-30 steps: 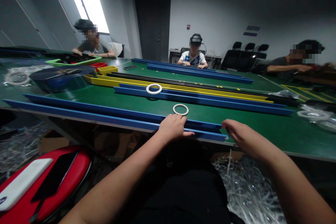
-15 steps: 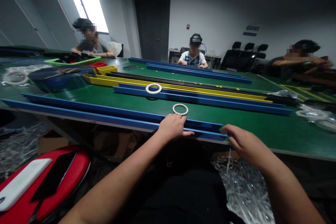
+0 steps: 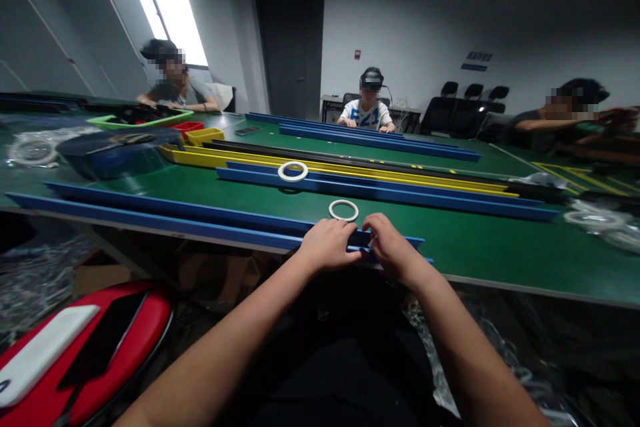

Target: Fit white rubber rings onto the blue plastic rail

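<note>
A long blue channel [image 3: 175, 217] lies along the near edge of the green table. My left hand [image 3: 327, 242] rests over it with the fingers wrapped across its far wall and the thumb at the near side. Just right of it, my right hand [image 3: 393, 247] is bent over the same channel, fingers curled down; what its fingertips hold, if anything, is too small to make out. A white tape ring [image 3: 343, 210] lies right beyond my left fingers. Another white ring [image 3: 293, 171] sits on a second blue channel [image 3: 400, 193] farther back.
Yellow and black strips [image 3: 350, 167] lie behind the second channel. A large film roll [image 3: 110, 150], a green tray [image 3: 140, 119] and a yellow bin [image 3: 205, 137] stand at the left. A red stool [image 3: 135, 327] holds phones. Three people sit around the table.
My right hand has moved left from the channel's right end to beside my left hand. My left hand has stayed in about the same place on the channel.
</note>
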The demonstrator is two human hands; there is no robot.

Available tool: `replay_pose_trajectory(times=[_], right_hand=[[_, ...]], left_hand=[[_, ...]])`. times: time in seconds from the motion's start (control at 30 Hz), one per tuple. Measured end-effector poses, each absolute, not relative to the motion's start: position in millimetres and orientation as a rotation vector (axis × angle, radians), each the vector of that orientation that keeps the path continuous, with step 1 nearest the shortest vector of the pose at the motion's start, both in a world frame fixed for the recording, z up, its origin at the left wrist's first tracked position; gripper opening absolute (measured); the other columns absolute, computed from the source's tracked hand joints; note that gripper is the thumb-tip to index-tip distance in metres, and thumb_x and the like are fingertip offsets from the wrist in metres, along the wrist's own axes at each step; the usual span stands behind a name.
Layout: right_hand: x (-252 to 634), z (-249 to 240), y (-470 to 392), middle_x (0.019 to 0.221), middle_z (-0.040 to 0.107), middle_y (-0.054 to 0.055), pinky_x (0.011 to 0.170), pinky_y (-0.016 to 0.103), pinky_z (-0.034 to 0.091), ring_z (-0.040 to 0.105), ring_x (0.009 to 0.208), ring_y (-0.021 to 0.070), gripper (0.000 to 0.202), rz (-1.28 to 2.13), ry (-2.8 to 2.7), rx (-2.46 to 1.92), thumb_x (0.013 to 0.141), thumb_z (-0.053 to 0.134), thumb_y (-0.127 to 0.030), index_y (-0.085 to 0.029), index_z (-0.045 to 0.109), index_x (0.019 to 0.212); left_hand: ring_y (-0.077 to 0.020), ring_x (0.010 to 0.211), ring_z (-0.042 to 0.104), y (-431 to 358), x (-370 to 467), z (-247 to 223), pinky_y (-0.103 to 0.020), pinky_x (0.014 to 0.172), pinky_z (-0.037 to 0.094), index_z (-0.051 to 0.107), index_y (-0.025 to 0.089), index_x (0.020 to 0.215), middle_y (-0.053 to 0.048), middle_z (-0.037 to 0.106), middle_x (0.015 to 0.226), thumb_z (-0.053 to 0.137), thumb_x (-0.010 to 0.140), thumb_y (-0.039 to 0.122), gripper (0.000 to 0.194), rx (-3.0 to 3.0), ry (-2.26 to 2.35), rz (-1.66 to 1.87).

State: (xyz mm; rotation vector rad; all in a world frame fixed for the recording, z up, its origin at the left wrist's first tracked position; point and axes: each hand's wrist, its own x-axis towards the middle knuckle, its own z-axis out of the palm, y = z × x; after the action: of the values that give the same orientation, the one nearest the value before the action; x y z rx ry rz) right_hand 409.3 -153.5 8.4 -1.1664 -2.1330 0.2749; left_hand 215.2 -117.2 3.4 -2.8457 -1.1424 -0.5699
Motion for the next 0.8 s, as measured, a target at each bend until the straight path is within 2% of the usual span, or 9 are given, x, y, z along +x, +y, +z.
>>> replay_pose_trajectory(times=[0.13, 0.23, 0.33, 0.43, 0.53, 0.67, 0.8], right_hand=[[387, -6, -135, 0.137, 0.039, 0.011, 0.1, 0.044, 0.044, 0.052, 0.113, 0.0203, 0.047, 0.347, -1.923, -1.046, 0.077, 0.038, -0.003, -0.025, 0.048, 0.117], [374, -8, -128, 0.154, 0.024, 0.009, 0.108, 0.047, 0.04, 0.048, 0.126, 0.0218, 0.063, 0.447, -1.798, -0.974, 0.078, 0.038, -0.003, -0.03, 0.038, 0.135], [367, -11, -121, 0.155, 0.028, 0.007, 0.116, 0.051, 0.029, 0.035, 0.139, 0.0232, 0.075, 0.497, -1.789, -0.976, 0.076, 0.039, -0.004, -0.03, 0.03, 0.146], [367, -13, -115, 0.157, 0.026, 0.007, 0.12, 0.051, 0.021, 0.029, 0.143, 0.0225, 0.083, 0.608, -1.785, -1.017, 0.075, 0.041, -0.006, -0.03, 0.021, 0.152], [371, -10, -115, 0.158, 0.026, 0.006, 0.12, 0.05, 0.019, 0.029, 0.144, 0.0203, 0.085, 0.754, -1.776, -0.993, 0.076, 0.039, -0.007, -0.03, 0.014, 0.154], [374, -2, -120, 0.155, 0.034, 0.008, 0.119, 0.049, 0.021, 0.033, 0.142, 0.0179, 0.084, 0.825, -1.825, -0.988, 0.077, 0.04, -0.008, -0.03, 0.015, 0.154], [373, -3, -121, 0.155, 0.033, 0.008, 0.119, 0.049, 0.022, 0.032, 0.143, 0.0179, 0.082, 0.857, -1.838, -0.932, 0.081, 0.042, -0.01, -0.03, 0.013, 0.155]], left_hand=[[-0.0272, 0.106, 0.064, -115, 211, 9, -0.038, 0.092, 0.048, 0.055, 0.022, 0.126, -0.01, 0.066, 0.119, 0.059, 0.084, 0.053, 0.052, -2.975, -1.175, -0.726], [-0.0228, 0.112, 0.062, -110, 208, 11, -0.035, 0.095, 0.048, 0.043, 0.024, 0.139, -0.007, 0.063, 0.128, 0.059, 0.086, 0.044, 0.059, -3.056, -1.26, -1.03], [-0.0186, 0.108, 0.065, -104, 205, 10, -0.031, 0.096, 0.049, 0.039, 0.025, 0.144, -0.005, 0.066, 0.123, 0.061, 0.085, 0.031, 0.064, -3.167, -1.277, -1.283], [-0.0187, 0.106, 0.066, -99, 203, 8, -0.031, 0.097, 0.049, 0.059, 0.023, 0.128, -0.005, 0.07, 0.118, 0.059, 0.085, 0.026, 0.043, -3.28, -1.247, -1.349], [-0.0204, 0.109, 0.065, -96, 201, 7, -0.032, 0.099, 0.049, 0.069, 0.021, 0.113, -0.005, 0.071, 0.119, 0.057, 0.088, 0.026, 0.029, -3.346, -1.217, -1.364], [-0.0192, 0.102, 0.067, -94, 201, 4, -0.03, 0.093, 0.051, 0.066, 0.021, 0.12, -0.005, 0.072, 0.114, 0.06, 0.086, 0.026, 0.035, -3.409, -1.164, -1.458], [-0.0189, 0.097, 0.069, -92, 200, 2, -0.028, 0.089, 0.051, 0.069, 0.019, 0.113, -0.005, 0.074, 0.107, 0.063, 0.084, 0.028, 0.031, -3.435, -1.151, -1.501]])
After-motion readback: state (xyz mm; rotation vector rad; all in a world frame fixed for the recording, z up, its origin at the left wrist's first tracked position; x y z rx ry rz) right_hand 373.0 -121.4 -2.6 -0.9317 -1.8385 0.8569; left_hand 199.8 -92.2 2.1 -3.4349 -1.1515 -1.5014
